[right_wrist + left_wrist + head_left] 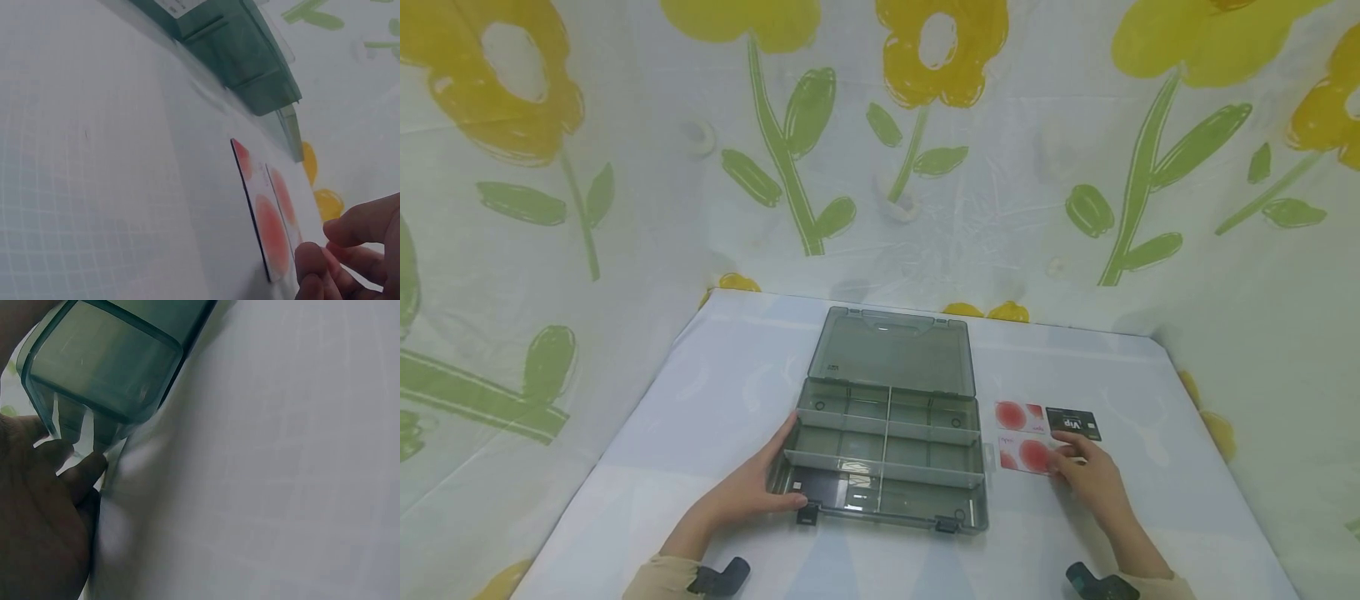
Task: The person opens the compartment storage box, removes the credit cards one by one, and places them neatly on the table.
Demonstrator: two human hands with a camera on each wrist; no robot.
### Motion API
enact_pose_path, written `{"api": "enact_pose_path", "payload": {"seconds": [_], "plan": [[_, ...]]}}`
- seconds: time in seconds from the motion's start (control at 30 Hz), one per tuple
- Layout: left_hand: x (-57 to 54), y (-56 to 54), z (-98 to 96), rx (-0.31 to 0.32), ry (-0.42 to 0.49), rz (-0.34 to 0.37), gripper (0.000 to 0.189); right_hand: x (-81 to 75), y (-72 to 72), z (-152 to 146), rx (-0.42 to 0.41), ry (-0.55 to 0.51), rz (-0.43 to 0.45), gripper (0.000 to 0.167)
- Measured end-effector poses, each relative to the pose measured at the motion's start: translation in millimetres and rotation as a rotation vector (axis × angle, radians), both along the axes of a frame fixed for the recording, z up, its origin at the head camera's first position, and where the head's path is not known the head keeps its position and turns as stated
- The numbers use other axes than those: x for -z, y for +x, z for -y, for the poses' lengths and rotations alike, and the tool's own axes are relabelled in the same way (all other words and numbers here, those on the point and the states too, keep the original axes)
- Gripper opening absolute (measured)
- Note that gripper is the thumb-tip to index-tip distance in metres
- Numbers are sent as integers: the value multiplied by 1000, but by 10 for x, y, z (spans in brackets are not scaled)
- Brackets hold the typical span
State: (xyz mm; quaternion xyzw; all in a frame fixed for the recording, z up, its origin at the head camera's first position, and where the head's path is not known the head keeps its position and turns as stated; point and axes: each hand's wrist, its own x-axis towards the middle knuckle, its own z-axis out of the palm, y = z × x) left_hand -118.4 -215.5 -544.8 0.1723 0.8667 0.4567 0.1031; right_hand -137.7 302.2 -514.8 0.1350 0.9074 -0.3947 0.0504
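Note:
A smoky-green clear plastic compartment box point(932, 500) lies on the table with its lid point(895, 350) folded back. My left hand point(741, 492) holds its front left corner, thumb at the front edge and fingers along the left side; the left wrist view shows fingertips against the box wall point(106, 362). A dark card point(816, 486) lies in the front left compartment. Right of the box are two red-and-white cards, an upper card point(1019, 416) and a lower card point(1024, 452), beside a black "Vip" card point(1072, 422). My right hand point(1093, 479) has its fingertips at the lower card's right end.
White dividers point(850, 419) split the box into several compartments. Two dark latches, one a front right latch point(947, 524), stick out from its front edge. A flower-printed curtain point(1000, 192) surrounds the pale table point(715, 375).

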Motion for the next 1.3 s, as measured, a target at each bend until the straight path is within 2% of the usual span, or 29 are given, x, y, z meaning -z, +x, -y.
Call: {"api": "enact_pose_path", "payload": {"seconds": [0.5,0.77,1.3], "plan": [[11,-1,8,10,9,-8,127,-118,55,198,-47,-66,-55,43],[2,0,-2,7,9,-8,127,-195,67,384,-112,-161,-77,40],[-8,1,-7,-3,2,10,127,-401,83,798,-242,-210,-118,35]]}}
